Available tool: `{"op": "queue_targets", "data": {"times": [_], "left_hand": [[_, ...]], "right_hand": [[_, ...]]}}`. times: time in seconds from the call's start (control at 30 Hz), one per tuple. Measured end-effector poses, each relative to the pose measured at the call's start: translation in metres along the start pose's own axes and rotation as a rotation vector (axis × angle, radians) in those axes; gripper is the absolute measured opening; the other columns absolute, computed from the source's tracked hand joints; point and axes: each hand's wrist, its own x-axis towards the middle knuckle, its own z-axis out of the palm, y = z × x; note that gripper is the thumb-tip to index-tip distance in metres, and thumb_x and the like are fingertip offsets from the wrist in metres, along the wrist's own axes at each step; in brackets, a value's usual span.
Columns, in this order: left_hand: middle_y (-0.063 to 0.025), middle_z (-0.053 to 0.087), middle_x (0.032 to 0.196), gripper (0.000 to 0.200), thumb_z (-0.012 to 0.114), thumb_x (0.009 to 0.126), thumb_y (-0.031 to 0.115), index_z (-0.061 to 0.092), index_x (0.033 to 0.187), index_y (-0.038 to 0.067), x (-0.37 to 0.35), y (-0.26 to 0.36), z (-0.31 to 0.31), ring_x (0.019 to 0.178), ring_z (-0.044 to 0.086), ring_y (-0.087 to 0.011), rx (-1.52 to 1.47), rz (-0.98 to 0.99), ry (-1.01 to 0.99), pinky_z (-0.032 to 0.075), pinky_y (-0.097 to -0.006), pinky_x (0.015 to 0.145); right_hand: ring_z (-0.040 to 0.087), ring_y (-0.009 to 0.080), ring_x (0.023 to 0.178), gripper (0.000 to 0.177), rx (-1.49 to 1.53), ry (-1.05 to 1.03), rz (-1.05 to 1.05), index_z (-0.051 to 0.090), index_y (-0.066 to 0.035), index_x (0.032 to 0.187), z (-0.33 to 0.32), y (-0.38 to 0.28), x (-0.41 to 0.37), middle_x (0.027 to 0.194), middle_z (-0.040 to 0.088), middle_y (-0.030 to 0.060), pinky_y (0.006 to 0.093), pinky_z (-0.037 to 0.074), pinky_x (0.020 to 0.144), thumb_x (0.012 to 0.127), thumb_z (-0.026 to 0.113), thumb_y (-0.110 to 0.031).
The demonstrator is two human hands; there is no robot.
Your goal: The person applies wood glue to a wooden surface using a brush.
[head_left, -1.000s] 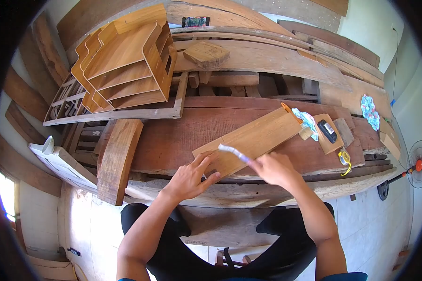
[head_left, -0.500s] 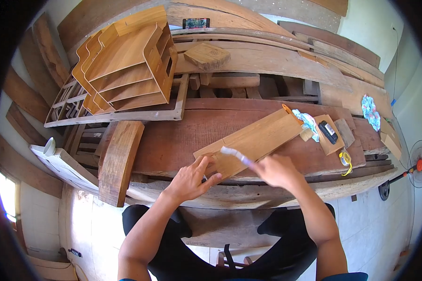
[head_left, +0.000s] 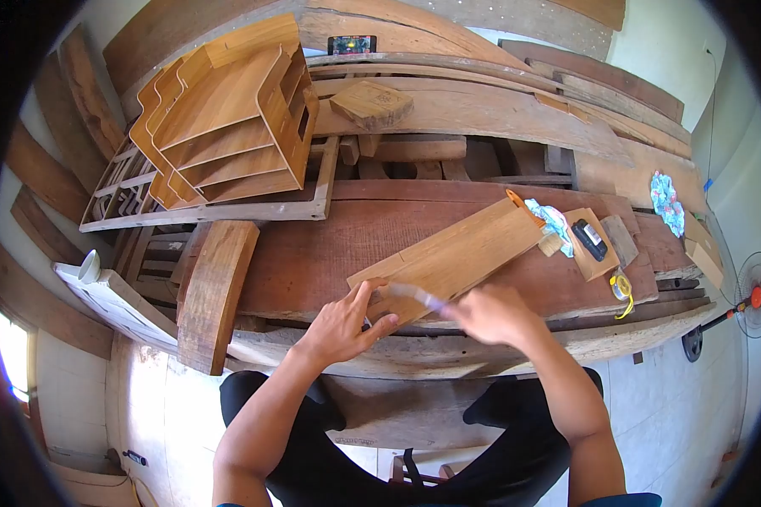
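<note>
On rough slab point(head_left: 313, 253), smooth plank point(head_left: 465, 249) under L hand point(head_left: 342, 325), R hand point(head_left: 486, 317) w/ stick point(head_left: 414, 294)

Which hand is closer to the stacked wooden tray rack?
Left. The left hand presses the plank, below-right of the tray rack; the right hand, gripping a white tool, is farther right.

Premises are presenting as a woodworking workshop. Rough planks point(head_left: 482, 110) are lying stacked across the bench point(head_left: 313, 245), a finished wooden tray rack point(head_left: 228, 118) is sitting on a slatted frame point(head_left: 228, 207), and a sawn block point(head_left: 370, 101) is lying nearby.
</note>
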Motion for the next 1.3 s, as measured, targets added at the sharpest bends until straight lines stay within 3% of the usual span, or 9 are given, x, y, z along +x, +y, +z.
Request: {"op": "queue_targets", "data": {"times": [0.2,0.3,0.47,0.6,0.73,0.83,1.0,1.13,1.3], "left_hand": [[-0.0306,0.067,0.123,0.064,0.059,0.104,0.053,0.040,0.146,0.008,0.002,0.002,-0.001,0.092,0.074,-0.0421,0.013,-0.007,0.007,0.059,-0.0512,0.085],[-0.0300,0.067,0.121,0.064,0.059,0.104,0.053,0.041,0.145,0.008,-0.001,0.001,0.001,0.092,0.074,-0.0422,0.004,-0.003,0.009,0.059,-0.0511,0.084],[-0.0302,0.068,0.118,0.063,0.060,0.104,0.053,0.042,0.144,0.009,0.001,0.001,-0.001,0.090,0.074,-0.0421,-0.002,0.005,0.028,0.059,-0.0508,0.082],[-0.0309,0.068,0.117,0.062,0.061,0.104,0.052,0.042,0.144,0.009,-0.002,0.001,0.003,0.089,0.075,-0.0419,0.001,0.014,0.035,0.059,-0.0511,0.081],[-0.0310,0.068,0.117,0.062,0.061,0.104,0.051,0.042,0.145,0.009,-0.001,0.002,0.000,0.089,0.075,-0.0412,0.009,-0.001,0.015,0.059,-0.0516,0.081],[-0.0317,0.068,0.116,0.063,0.061,0.104,0.052,0.041,0.145,0.008,-0.001,0.002,0.001,0.090,0.075,-0.0409,0.008,0.024,0.032,0.059,-0.0519,0.082],[-0.0314,0.068,0.113,0.065,0.060,0.104,0.053,0.041,0.145,0.007,0.000,0.000,0.001,0.089,0.075,-0.0416,0.012,0.027,0.048,0.059,-0.0520,0.081],[-0.0302,0.068,0.110,0.066,0.059,0.104,0.055,0.042,0.145,0.007,-0.001,0.000,0.004,0.090,0.074,-0.0422,0.046,-0.011,0.026,0.058,-0.0522,0.081],[-0.0296,0.068,0.110,0.067,0.059,0.103,0.056,0.041,0.145,0.007,0.001,0.001,0.000,0.090,0.074,-0.0420,0.017,0.015,0.033,0.058,-0.0520,0.080]], "right_hand": [[0.074,0.0405,0.071,0.069,0.069,0.033,-0.231,0.077,-0.009,0.079,0.015,-0.007,-0.007,0.069,0.072,0.0175,0.0538,0.057,0.071,0.106,0.045,-0.064],[0.074,0.0419,0.077,0.066,0.035,-0.047,0.120,0.077,-0.009,0.081,-0.011,0.001,0.004,0.077,0.074,0.0203,0.0541,0.058,0.077,0.105,0.048,-0.063],[0.075,0.0374,0.078,0.070,0.046,-0.106,-0.163,0.076,-0.008,0.082,0.014,-0.003,-0.006,0.079,0.075,0.0184,0.0516,0.058,0.074,0.106,0.045,-0.066],[0.074,0.0408,0.081,0.067,-0.048,0.049,0.132,0.079,-0.011,0.087,-0.001,0.009,0.009,0.082,0.076,0.0189,0.0527,0.057,0.078,0.105,0.045,-0.066],[0.075,0.0397,0.080,0.070,0.052,-0.060,-0.185,0.078,-0.010,0.084,0.008,-0.005,-0.009,0.080,0.075,0.0187,0.0541,0.057,0.077,0.105,0.044,-0.067],[0.075,0.0398,0.081,0.069,0.084,-0.170,0.105,0.078,-0.009,0.083,-0.012,0.000,0.005,0.083,0.076,0.0179,0.0533,0.057,0.079,0.106,0.044,-0.065],[0.075,0.0429,0.080,0.071,0.051,-0.066,-0.177,0.077,-0.005,0.080,0.002,-0.005,-0.006,0.078,0.074,0.0222,0.0525,0.059,0.075,0.106,0.045,-0.063],[0.075,0.0396,0.085,0.071,-0.071,0.107,0.176,0.079,-0.011,0.080,-0.004,0.009,0.008,0.086,0.077,0.0185,0.0527,0.057,0.085,0.106,0.043,-0.067],[0.075,0.0406,0.077,0.072,0.058,-0.090,-0.109,0.077,-0.005,0.079,0.003,0.004,-0.003,0.076,0.074,0.0208,0.0522,0.058,0.073,0.108,0.042,-0.060]]}}
